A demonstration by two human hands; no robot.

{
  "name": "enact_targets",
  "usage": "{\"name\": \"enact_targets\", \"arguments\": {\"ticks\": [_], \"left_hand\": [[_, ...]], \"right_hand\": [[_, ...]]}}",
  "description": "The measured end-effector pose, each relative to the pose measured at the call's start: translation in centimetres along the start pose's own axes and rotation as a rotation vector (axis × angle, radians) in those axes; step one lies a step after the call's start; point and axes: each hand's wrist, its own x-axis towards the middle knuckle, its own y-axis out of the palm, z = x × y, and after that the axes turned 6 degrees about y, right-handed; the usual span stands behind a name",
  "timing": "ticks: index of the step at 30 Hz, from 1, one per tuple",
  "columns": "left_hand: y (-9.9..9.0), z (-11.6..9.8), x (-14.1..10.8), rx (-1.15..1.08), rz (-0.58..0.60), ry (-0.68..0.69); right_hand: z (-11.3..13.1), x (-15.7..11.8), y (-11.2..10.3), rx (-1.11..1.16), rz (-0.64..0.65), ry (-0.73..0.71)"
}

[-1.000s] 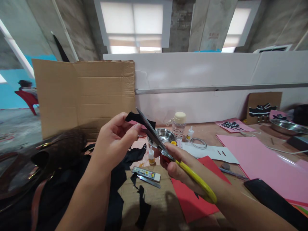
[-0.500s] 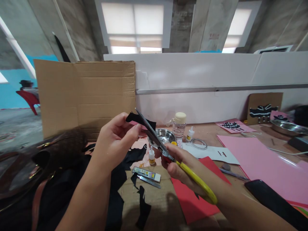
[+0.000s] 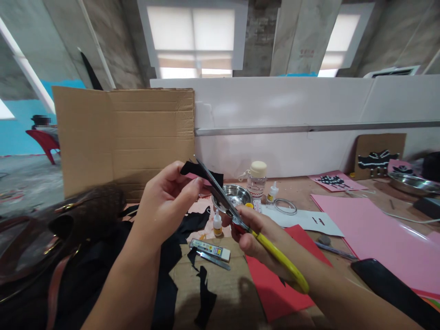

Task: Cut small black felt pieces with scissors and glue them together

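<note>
Between the fingertips of my left hand [image 3: 168, 197] is a small piece of black fabric [image 3: 193, 169], with a bit of pink showing under its edge. My right hand [image 3: 257, 233] grips yellow-handled scissors [image 3: 275, 254] with some red near the pivot. Their blades point up and left and lie across the black fabric. Below the hands, loose black scraps [image 3: 206, 293] rest on a cardboard sheet [image 3: 237, 293]. A small glue bottle [image 3: 217, 224] stands just beyond, near a labelled blade case [image 3: 210, 250] and a thin metal strip [image 3: 213, 261].
A steel bowl [image 3: 239, 192], a lidded jar [image 3: 257, 178] and another small bottle [image 3: 272, 192] stand behind. Red paper [image 3: 275, 293], pink sheets [image 3: 378, 238] and a black phone-like object [image 3: 388, 284] lie right. A brown bag [image 3: 85, 211] sits left, before upright cardboard [image 3: 137, 137]. A person sits far left.
The view has shifted very slightly. Both hands, the fabric and the scissors keep nearly the same pose.
</note>
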Motion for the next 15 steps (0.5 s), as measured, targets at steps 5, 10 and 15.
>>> {"name": "enact_targets", "arguments": {"ticks": [5, 10, 15], "left_hand": [[0.37, -0.70, -0.27, -0.005, -0.033, -0.023], [0.43, -1.02, -0.36, 0.006, -0.021, -0.042], [0.30, -1.08, -0.29, 0.024, -0.026, -0.032]], "right_hand": [[0.16, -0.04, 0.10, 0.049, 0.009, 0.032], [0.51, 0.14, 0.33, 0.028, -0.018, 0.017], [0.63, 0.21, 0.52, 0.024, -0.038, 0.021]]}}
